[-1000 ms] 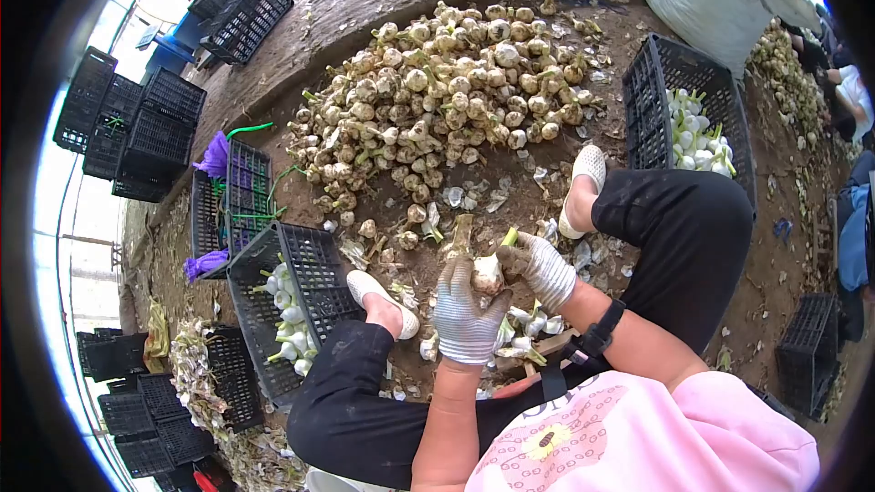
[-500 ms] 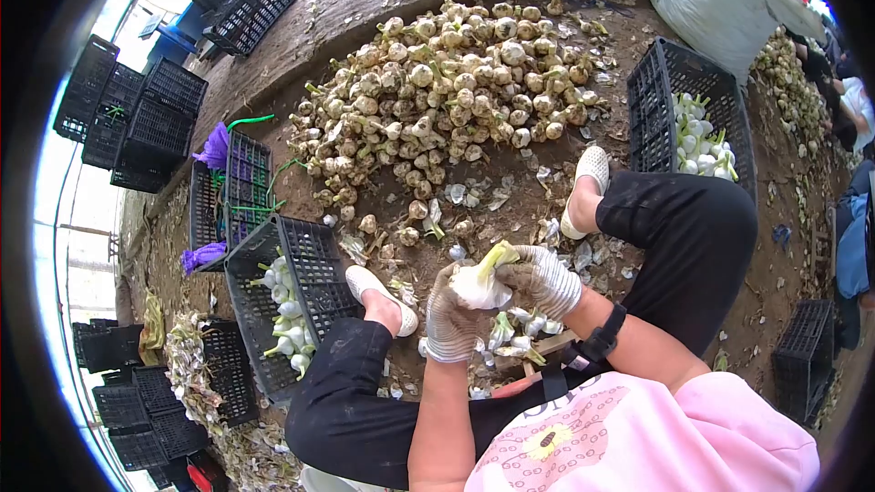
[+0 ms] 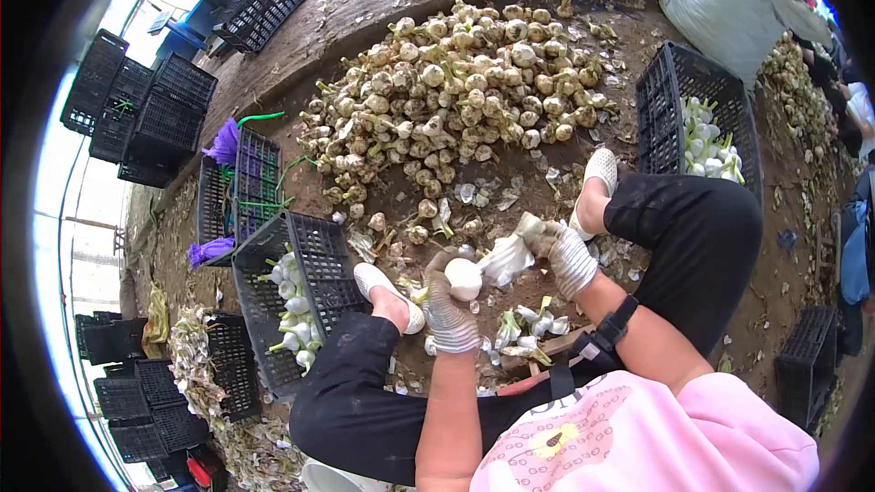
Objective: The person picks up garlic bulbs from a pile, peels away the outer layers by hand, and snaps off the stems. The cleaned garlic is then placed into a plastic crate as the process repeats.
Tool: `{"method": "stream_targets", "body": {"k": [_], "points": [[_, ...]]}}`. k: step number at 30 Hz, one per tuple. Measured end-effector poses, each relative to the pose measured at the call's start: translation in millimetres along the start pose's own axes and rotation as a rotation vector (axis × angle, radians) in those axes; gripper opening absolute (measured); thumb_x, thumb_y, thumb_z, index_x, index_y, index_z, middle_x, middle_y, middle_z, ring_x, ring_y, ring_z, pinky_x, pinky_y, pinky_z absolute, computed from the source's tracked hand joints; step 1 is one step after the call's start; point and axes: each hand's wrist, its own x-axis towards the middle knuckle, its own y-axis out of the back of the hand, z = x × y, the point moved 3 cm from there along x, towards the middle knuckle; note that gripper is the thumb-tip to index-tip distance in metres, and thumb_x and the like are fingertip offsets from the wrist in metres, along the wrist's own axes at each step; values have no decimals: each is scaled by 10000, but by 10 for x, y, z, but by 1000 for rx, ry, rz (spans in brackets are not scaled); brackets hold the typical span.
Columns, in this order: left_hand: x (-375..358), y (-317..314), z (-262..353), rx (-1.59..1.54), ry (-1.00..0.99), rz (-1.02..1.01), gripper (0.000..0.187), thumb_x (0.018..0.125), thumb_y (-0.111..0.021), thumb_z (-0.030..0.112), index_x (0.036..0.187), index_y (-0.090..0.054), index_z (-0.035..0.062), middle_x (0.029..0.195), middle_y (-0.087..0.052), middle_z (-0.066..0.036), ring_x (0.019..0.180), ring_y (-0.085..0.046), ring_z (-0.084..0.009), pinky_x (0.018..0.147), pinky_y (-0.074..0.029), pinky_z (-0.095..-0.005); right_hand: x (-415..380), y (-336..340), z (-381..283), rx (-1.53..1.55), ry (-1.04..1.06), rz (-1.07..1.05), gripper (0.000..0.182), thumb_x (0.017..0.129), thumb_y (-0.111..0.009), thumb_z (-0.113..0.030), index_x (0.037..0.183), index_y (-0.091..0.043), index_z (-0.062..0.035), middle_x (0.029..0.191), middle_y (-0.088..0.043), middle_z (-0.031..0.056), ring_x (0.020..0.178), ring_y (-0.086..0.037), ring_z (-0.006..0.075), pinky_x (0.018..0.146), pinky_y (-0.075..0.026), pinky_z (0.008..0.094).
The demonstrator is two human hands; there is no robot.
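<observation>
Gloved left hand [image 3: 450,310] grips round white peeled garlic bulb [image 3: 463,279]; gloved right hand [image 3: 563,255] pinches its loose papery skin [image 3: 509,258]. Big unpeeled garlic heap [image 3: 456,91] remains; black plastic crates [image 3: 310,264] partly filled.

Garlic bulb [image 3: 463,279]: white. Peeled skin [image 3: 507,258]: white, pale green. Gloves, left hand [image 3: 450,313], right hand [image 3: 567,257]: grey-white speckled knit. Crates [image 3: 290,284]: black. Shirt [image 3: 638,437]: pink, sunflower print.

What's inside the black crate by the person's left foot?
The black crate holds a few peeled white garlic bulbs with green stems, lying along its left side. Much of its mesh floor is bare. Anything tucked under the near wall can't be seen.
</observation>
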Motion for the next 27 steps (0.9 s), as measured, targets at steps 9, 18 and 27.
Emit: {"method": "stream_targets", "body": {"k": [9, 18, 27], "points": [[7, 31, 365, -388, 85, -128, 327, 841, -499, 302, 957, -585, 8, 707, -615, -153, 534, -598, -216, 403, -504, -300, 58, 100, 299, -1171, -46, -323, 343, 761, -672, -166, 1059, -595, -15, 847, -662, 135, 756, -636, 240, 678, -500, 335], [-231, -280, 123, 430, -285, -281, 889, 744, -538, 654, 1332, -306, 28, 1165, -447, -119, 934, -537, -168, 777, -466, -277, -301, -356, -5, -30, -185, -433, 552, 761, -709, -201, 1219, -465, -13, 1030, -593, 70, 880, -597, 135, 764, -515, 282], [-143, -105, 266, 1255, -763, -144, 184, 748, -686, 76, 886, -635, -35, 863, -638, -141, 789, -615, -255, 736, -482, -334, -280, -290, -130, -106, -69, -352, 578, 733, -744, -273, 1178, -455, -42, 1028, -551, 56, 876, -569, 141, 746, -514, 290]]}}
